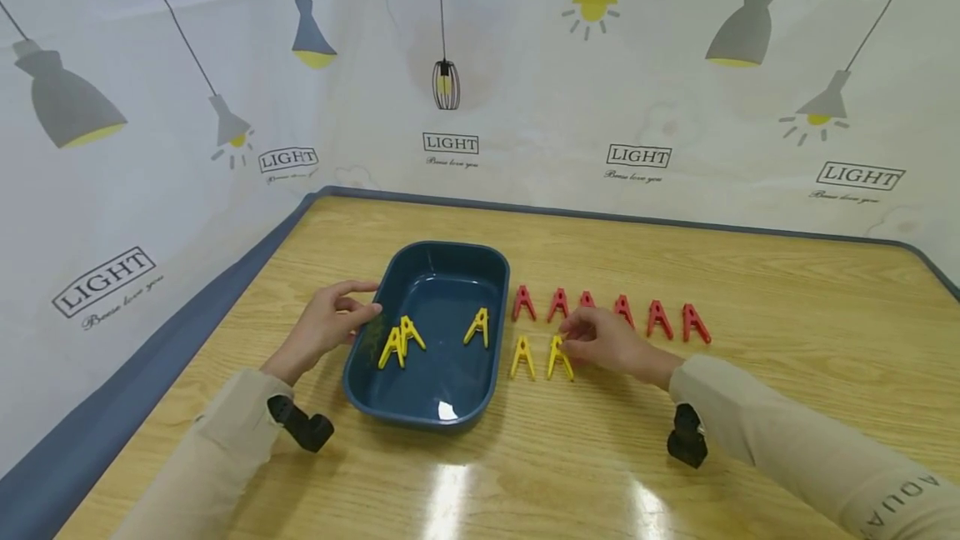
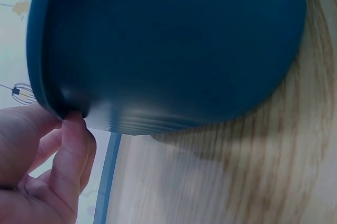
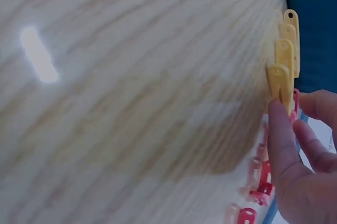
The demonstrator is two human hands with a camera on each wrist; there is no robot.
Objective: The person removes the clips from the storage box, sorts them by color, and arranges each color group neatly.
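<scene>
A dark blue plastic tub (image 1: pixel 427 421) sits on the table, holding three yellow clothespins, one of them a clothespin (image 1: pixel 477 327) near its right wall. My left hand (image 1: pixel 326 323) pinches the tub's left rim, fingers bent under it in the left wrist view. Right of the tub, two yellow clothespins stand on the table. My right hand (image 1: pixel 606 342) pinches the right-hand yellow clothespin (image 1: pixel 557 359) between thumb and fingers. The other yellow clothespin (image 1: pixel 522 358) stands beside it, nearer the tub. In the right wrist view the fingertips (image 3: pixel 278 112) meet the yellow clothespin.
Behind the yellow ones, a row of several red clothespins (image 1: pixel 656 319) runs rightward from the tub, partly hidden by my right hand. The wooden table (image 1: pixel 810 407) ends at a white curtain (image 1: pixel 540 82) printed with lamps. Light glares off the tabletop.
</scene>
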